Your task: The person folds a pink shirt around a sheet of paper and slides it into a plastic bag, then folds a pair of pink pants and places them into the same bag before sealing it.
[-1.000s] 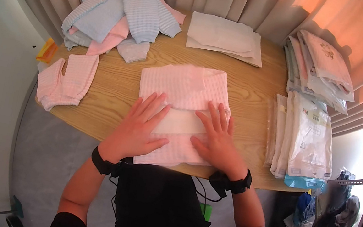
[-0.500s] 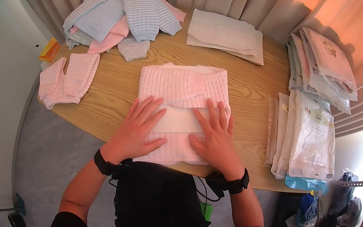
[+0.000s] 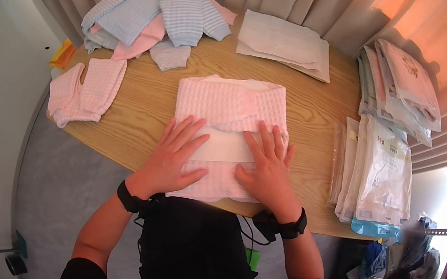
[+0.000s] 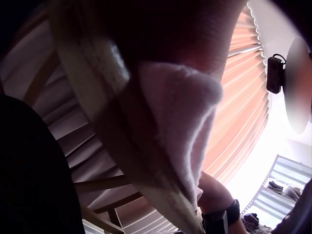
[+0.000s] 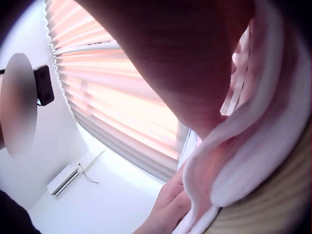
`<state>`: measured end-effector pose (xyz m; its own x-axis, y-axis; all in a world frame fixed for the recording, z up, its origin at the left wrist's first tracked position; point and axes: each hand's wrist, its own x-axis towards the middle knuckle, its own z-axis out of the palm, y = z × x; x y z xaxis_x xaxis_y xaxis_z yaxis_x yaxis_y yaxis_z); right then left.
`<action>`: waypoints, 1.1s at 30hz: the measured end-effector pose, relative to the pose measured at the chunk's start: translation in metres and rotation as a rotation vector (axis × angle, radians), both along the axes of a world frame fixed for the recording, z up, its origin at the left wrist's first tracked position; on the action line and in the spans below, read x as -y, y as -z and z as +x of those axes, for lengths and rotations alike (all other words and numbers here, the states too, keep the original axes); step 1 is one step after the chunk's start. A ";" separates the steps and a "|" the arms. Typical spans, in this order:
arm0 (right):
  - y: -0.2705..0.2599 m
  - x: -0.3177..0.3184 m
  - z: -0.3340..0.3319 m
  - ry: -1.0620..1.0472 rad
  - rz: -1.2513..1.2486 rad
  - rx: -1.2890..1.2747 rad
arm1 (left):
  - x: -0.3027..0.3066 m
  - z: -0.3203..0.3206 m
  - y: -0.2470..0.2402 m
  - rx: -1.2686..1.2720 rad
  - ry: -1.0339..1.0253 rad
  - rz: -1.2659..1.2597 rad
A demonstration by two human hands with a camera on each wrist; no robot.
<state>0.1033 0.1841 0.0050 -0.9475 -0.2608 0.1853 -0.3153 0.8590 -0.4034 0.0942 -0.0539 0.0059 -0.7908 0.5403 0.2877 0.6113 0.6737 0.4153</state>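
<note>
A pink-and-white knitted garment (image 3: 232, 105) lies folded on the wooden table in front of the person, a flat white sheet (image 3: 224, 144) across its middle. The left hand (image 3: 172, 157) rests palm down on the garment's left side, fingers spread and straight over the sheet's edge. On the right side the right hand (image 3: 270, 172) lies the same way, fingers spread. The left wrist view has the garment's folded edge (image 4: 183, 107) at the table rim, below the dark palm. In the right wrist view, soft layered cloth (image 5: 253, 170) bulges beside the hand.
A pile of blue and pink knitwear (image 3: 181, 6) lies back left, with small pink pants (image 3: 88, 92) at the left edge. White sheets (image 3: 285, 43) lie at the back. Bagged garments (image 3: 388, 174) are stacked on the right. Curtains hang behind the table (image 3: 130, 123).
Both hands stay on the garment with almost no movement; the right fingers have spread slightly. The head view has shifted a little.
</note>
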 end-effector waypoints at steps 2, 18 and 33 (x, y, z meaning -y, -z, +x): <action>-0.002 0.003 0.000 0.032 0.050 -0.008 | 0.000 0.000 0.000 0.001 -0.001 0.003; -0.011 0.022 0.001 -0.162 -0.056 -0.172 | 0.000 0.000 0.000 -0.020 -0.024 0.082; -0.006 0.031 -0.007 -0.209 -0.112 -0.142 | 0.001 -0.002 0.002 -0.027 -0.020 0.107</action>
<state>0.0962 0.1532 0.0112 -0.8376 -0.4185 0.3511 -0.5414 0.7218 -0.4312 0.0923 -0.0546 0.0042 -0.7923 0.4894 0.3643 0.6101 0.6384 0.4693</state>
